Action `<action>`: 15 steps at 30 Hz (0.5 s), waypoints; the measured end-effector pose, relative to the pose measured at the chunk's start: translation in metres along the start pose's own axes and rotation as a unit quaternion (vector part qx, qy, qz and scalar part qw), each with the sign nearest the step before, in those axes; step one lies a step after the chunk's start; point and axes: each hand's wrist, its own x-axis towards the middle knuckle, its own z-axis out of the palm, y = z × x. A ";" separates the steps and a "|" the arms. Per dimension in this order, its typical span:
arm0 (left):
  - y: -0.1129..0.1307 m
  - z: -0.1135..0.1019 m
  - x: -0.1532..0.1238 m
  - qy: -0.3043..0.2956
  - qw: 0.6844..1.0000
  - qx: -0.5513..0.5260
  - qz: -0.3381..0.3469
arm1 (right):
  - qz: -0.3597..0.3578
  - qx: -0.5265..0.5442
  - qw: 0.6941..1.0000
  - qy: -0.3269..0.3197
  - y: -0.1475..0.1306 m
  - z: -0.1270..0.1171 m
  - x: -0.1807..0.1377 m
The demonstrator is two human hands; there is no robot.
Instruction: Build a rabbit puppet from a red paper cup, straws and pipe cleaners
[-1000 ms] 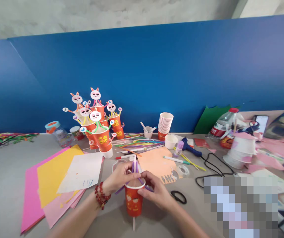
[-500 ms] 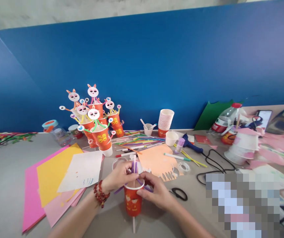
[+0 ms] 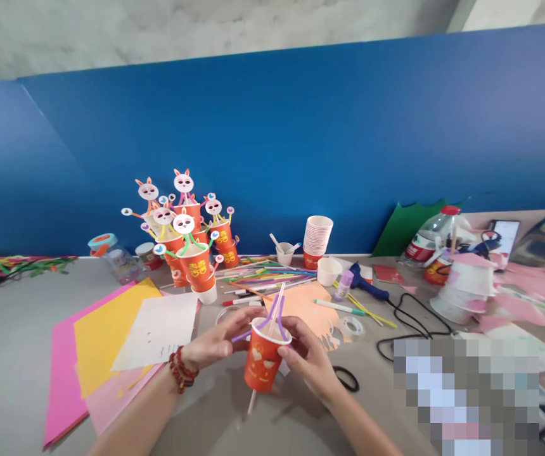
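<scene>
Both my hands hold a red paper cup (image 3: 260,362) low in the middle of the view. My left hand (image 3: 215,342) grips its left side, fingers curled, with a bead bracelet on the wrist. My right hand (image 3: 308,358) wraps round the right side. The cup is lifted and tilted to the right. A pale straw (image 3: 275,310) runs through it and sticks out below the base. A purple straw (image 3: 279,316) loops over the rim and pokes out to the left.
Finished rabbit-faced cups (image 3: 184,244) stand at the back left. Coloured paper sheets (image 3: 101,335) lie on the left. Loose straws (image 3: 267,275), a stack of cups (image 3: 316,237), a glue gun (image 3: 365,285), tape (image 3: 351,326), scissors (image 3: 346,378) and a bottle (image 3: 431,237) crowd the middle and right.
The cup has come up off the table and tilted to the right, with the straw now leaning. My hands have shifted from its rim to its sides.
</scene>
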 end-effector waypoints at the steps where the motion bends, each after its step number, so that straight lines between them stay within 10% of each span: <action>1: -0.007 0.000 0.000 0.007 1.000 -0.008 0.019 | -0.002 0.007 1.000 0.005 0.000 0.000 0.000; 15: -0.059 0.018 0.005 0.221 0.953 -0.204 0.023 | -0.070 -0.139 0.988 -0.012 -0.008 -0.008 0.003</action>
